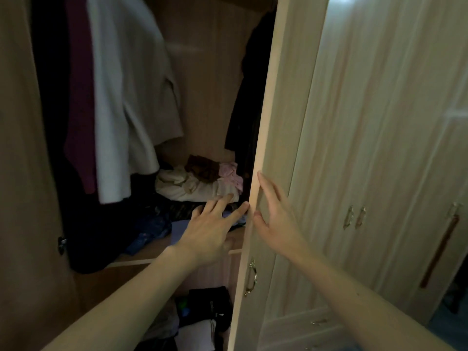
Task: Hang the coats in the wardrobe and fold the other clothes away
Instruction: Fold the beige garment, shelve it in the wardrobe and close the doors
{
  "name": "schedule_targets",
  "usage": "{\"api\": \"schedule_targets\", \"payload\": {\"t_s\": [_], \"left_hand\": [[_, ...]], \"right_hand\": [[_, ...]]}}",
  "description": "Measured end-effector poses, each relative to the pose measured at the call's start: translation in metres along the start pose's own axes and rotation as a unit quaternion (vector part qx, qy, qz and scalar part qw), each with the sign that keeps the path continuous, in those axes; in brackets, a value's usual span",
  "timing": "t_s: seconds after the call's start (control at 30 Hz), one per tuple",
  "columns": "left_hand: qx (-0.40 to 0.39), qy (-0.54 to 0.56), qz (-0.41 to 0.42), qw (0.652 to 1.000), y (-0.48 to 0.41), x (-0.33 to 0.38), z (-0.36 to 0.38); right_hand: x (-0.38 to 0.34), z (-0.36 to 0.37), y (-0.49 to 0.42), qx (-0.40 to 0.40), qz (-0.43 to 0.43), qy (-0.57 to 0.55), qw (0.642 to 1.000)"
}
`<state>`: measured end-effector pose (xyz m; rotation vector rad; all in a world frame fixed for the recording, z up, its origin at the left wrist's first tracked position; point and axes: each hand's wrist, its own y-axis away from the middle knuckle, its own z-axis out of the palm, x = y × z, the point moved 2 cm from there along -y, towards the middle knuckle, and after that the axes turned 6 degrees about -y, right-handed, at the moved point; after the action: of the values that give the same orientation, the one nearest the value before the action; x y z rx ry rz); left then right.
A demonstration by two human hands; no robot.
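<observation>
Wardrobe door [291, 110] edge lies between left hand [211, 233] and right hand [277, 219].

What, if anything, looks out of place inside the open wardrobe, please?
The shelf looks untidy: a crumpled heap of pale, brown and pink clothes lies unfolded at its back, and a dark blue garment sprawls to its front edge. The hung coats look orderly.

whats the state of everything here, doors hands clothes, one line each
wardrobe door: open, edge toward the camera
left hand: open, fingers straight, fingertip at the door's edge
right hand: open, flat on the door's outer face
cream coat: hanging
maroon garment: hanging
dark coat: hanging
clothes pile: heaped on the shelf, unfolded
neighbouring doors: shut
</observation>
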<state>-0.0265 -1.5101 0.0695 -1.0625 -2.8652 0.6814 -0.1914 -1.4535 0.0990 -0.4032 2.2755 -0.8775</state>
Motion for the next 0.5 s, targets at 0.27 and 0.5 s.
{"api": "schedule_targets", "payload": {"t_s": [0.27, 0.5], "left_hand": [[-0.004, -0.024, -0.05, 0.998, -0.003, -0.047, 0.006], [0.002, -0.05, -0.076, 0.996, -0.014, -0.082, 0.018]], "right_hand": [[0.028, 0.055, -0.043, 0.026, -0.087, 0.021, 0.996], [0.057, 0.09, -0.071, 0.023, -0.105, 0.033, 0.994]]}}
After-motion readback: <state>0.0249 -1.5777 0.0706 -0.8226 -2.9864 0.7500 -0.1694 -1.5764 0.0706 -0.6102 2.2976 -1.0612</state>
